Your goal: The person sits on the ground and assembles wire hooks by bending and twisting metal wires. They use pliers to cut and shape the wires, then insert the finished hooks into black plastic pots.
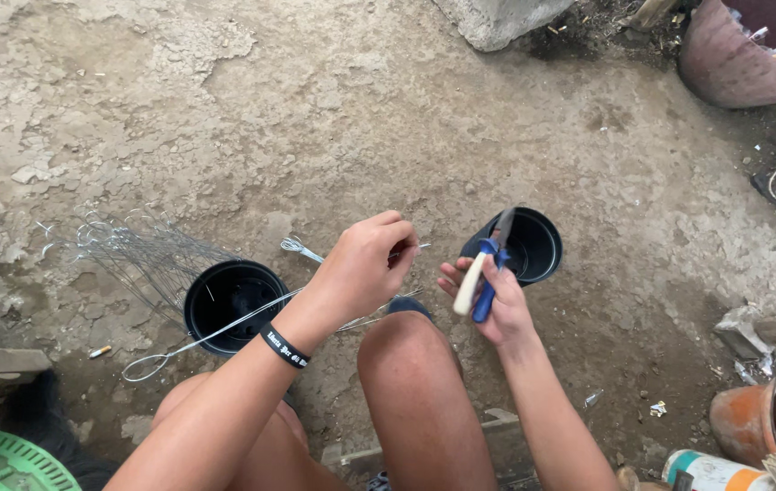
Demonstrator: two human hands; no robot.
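Note:
My left hand (pixel 370 268), with a black wristband, pinches a thin grey wire (pixel 224 329) that runs down left to a loop near my knee. My right hand (pixel 488 300) grips pliers (pixel 486 273) with one blue and one cream handle, jaws pointing up over a black plastic pot (pixel 534 245). A second black pot (pixel 233 305) stands on the ground under my left forearm. A bundle of looped wires (pixel 142 250) lies fanned out to the left of that pot.
The ground is cracked dirt and concrete. A stone block (pixel 497 18) is at the top, a reddish sack (pixel 743 64) top right, a clay pot (pixel 752 423) and a can (pixel 706 468) bottom right, a green plastic basket (pixel 15 464) bottom left.

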